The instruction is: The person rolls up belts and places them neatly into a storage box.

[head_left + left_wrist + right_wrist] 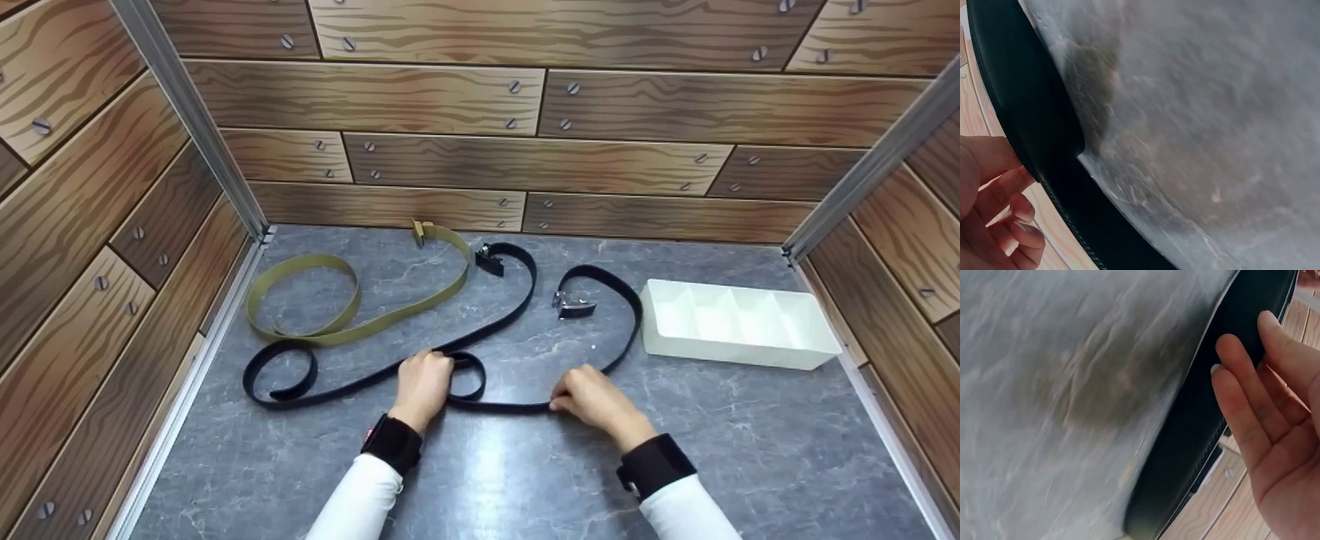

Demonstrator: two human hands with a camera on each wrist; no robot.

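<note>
A black leather belt [506, 408] stands on its edge between the two hands, with a small loop by the left hand and a silver buckle [576, 306] at its far right end. My left hand [425, 382] pinches it beside the loop; in the left wrist view its thumb and fingers [999, 191] meet at the belt's edge. Farther right along the same strap, my right hand [592, 397] pinches it, its fingers [1241, 394] lying against the strap's face in the right wrist view. A second black belt [352, 386] passes just behind the left hand.
An olive belt [390, 318] lies looped at the back left. The second black belt ends in a dark buckle [490, 261] near the middle. At the right stands a white divided tray [739, 351]. Wood-patterned walls [450, 105] enclose the grey marbled surface [480, 480].
</note>
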